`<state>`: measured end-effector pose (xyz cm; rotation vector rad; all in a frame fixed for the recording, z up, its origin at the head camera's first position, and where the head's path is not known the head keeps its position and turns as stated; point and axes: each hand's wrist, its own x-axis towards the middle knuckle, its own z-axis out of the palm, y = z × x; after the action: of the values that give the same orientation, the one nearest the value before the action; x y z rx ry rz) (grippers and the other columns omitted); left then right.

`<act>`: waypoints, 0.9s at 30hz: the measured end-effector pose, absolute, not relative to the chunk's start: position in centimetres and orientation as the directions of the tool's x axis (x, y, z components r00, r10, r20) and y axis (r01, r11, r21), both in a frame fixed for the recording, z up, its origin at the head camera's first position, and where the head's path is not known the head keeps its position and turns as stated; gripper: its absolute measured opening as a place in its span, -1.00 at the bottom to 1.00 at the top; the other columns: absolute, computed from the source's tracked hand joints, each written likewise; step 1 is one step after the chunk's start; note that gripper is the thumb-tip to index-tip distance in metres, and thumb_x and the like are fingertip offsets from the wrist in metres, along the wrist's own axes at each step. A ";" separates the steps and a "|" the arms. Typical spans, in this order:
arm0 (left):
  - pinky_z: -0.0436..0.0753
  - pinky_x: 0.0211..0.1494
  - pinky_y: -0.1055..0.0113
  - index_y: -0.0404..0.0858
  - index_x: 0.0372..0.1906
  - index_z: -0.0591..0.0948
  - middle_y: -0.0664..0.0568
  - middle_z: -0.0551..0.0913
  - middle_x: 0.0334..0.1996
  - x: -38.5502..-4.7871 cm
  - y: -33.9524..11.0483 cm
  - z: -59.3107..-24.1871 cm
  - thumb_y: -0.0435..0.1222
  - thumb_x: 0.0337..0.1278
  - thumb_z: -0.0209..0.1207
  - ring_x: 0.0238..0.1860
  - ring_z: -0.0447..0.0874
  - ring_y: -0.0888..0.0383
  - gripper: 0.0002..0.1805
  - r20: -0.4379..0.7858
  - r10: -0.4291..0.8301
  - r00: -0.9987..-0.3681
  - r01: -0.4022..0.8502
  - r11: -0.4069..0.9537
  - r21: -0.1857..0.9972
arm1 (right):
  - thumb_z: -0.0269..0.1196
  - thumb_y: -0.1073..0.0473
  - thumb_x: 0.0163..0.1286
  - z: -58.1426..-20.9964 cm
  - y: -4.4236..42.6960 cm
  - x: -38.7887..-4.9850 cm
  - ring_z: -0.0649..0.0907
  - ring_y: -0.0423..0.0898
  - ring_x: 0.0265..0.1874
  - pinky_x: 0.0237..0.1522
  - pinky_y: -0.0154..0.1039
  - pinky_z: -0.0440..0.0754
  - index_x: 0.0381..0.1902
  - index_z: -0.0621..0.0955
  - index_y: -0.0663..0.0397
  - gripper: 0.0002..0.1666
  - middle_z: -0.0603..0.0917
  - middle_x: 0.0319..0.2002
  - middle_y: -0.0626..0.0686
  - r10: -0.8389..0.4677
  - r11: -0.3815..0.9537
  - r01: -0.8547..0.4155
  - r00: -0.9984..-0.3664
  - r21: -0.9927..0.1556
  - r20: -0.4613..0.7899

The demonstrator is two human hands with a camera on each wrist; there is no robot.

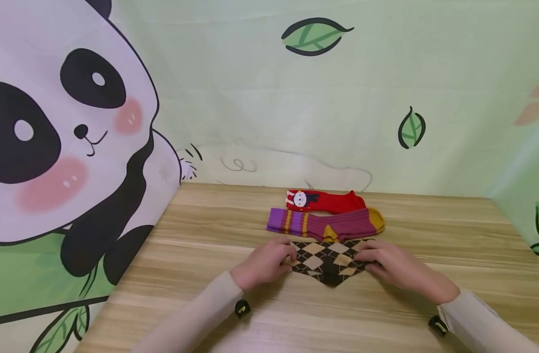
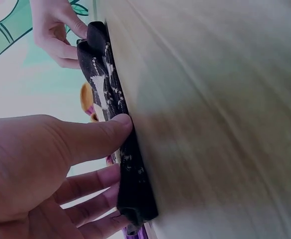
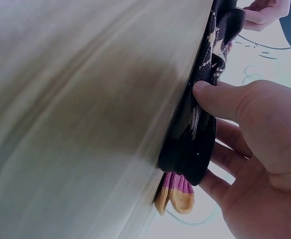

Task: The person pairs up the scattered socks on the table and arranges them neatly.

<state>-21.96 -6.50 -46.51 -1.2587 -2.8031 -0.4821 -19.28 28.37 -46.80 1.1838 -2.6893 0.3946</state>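
Observation:
A black, tan and beige argyle sock (image 1: 328,260) lies on the table in front of me, its near edge dipping to a point in the middle. My left hand (image 1: 267,262) pinches its left end, the thumb on the near side and the fingers behind, as the left wrist view shows. At the opposite end, my right hand (image 1: 399,267) grips the cloth likewise between thumb and fingers. In the right wrist view the dark sock end (image 3: 187,154) shows stacked layers; whether these are one sock or two I cannot tell.
Just behind lies a purple striped sock (image 1: 335,221) with mustard heel and toe. Beyond it is a red sock (image 1: 331,201) with a white animal face. The wooden table (image 1: 198,215) meets a printed cloth backdrop (image 1: 251,98) at the back, with a panda on the left.

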 end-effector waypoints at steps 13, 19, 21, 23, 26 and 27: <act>0.63 0.05 0.28 -0.20 -0.16 0.73 0.04 0.67 -0.17 -23.0 -6.4 -46.6 -0.35 0.09 0.48 -0.11 0.60 0.11 -0.78 0.146 0.718 -0.681 0.727 0.637 0.257 | 0.47 0.37 0.21 -47.0 28.2 -20.2 0.70 0.04 -0.01 0.04 0.03 0.70 0.03 0.76 0.02 -0.59 0.72 0.02 0.05 -0.702 0.643 -0.748 -0.662 -0.167 0.263; 0.63 0.03 0.30 -0.20 -0.15 0.73 0.05 0.67 -0.17 -23.0 -6.4 -46.6 -0.33 0.11 0.48 -0.13 0.61 0.13 -0.79 0.148 0.720 -0.678 0.731 0.637 0.245 | 0.47 0.34 0.22 -47.0 28.3 -20.3 0.70 0.05 -0.02 0.02 0.04 0.71 0.03 0.76 0.03 -0.61 0.72 0.02 0.07 -0.705 0.644 -0.750 -0.659 -0.151 0.262; 0.64 0.01 0.33 -0.19 -0.14 0.72 0.06 0.67 -0.17 -23.0 -6.5 -46.6 -0.32 0.12 0.47 -0.14 0.61 0.15 -0.79 0.140 0.719 -0.680 0.727 0.638 0.252 | 0.48 0.30 0.23 -47.0 28.3 -20.1 0.71 0.05 -0.02 0.02 0.04 0.71 0.04 0.76 0.04 -0.62 0.72 0.02 0.08 -0.705 0.644 -0.751 -0.657 -0.147 0.266; 0.64 -0.01 0.33 -0.18 -0.14 0.72 0.07 0.66 -0.17 -22.9 -6.7 -46.7 -0.30 0.13 0.47 -0.14 0.60 0.16 -0.79 0.134 0.718 -0.684 0.722 0.638 0.268 | 0.47 0.26 0.26 -46.9 28.2 -20.0 0.71 0.04 -0.03 0.01 0.03 0.71 0.04 0.76 0.03 -0.63 0.73 0.01 0.07 -0.701 0.647 -0.748 -0.660 -0.148 0.271; 0.64 -0.02 0.33 -0.17 -0.15 0.72 0.08 0.66 -0.16 -22.9 -7.2 -46.7 -0.28 0.18 0.44 -0.14 0.60 0.17 -0.83 0.140 0.712 -0.689 0.714 0.631 0.303 | 0.46 0.20 0.29 -46.9 28.3 -19.7 0.71 0.05 -0.01 0.02 0.03 0.71 0.05 0.76 0.01 -0.65 0.73 0.03 0.08 -0.684 0.659 -0.737 -0.671 -0.151 0.286; 0.64 -0.01 0.32 -0.17 -0.14 0.72 0.08 0.66 -0.15 -22.8 -7.4 -46.7 -0.27 0.20 0.43 -0.13 0.60 0.16 -0.84 0.142 0.706 -0.693 0.708 0.631 0.318 | 0.45 0.19 0.30 -46.9 28.3 -19.6 0.71 0.05 -0.01 0.01 0.03 0.71 0.05 0.76 0.00 -0.66 0.73 0.04 0.08 -0.676 0.665 -0.731 -0.676 -0.152 0.293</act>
<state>-22.84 -7.37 -46.66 -1.2285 -2.8330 -0.5547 -19.56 28.32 -46.93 1.1433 -2.6693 0.3812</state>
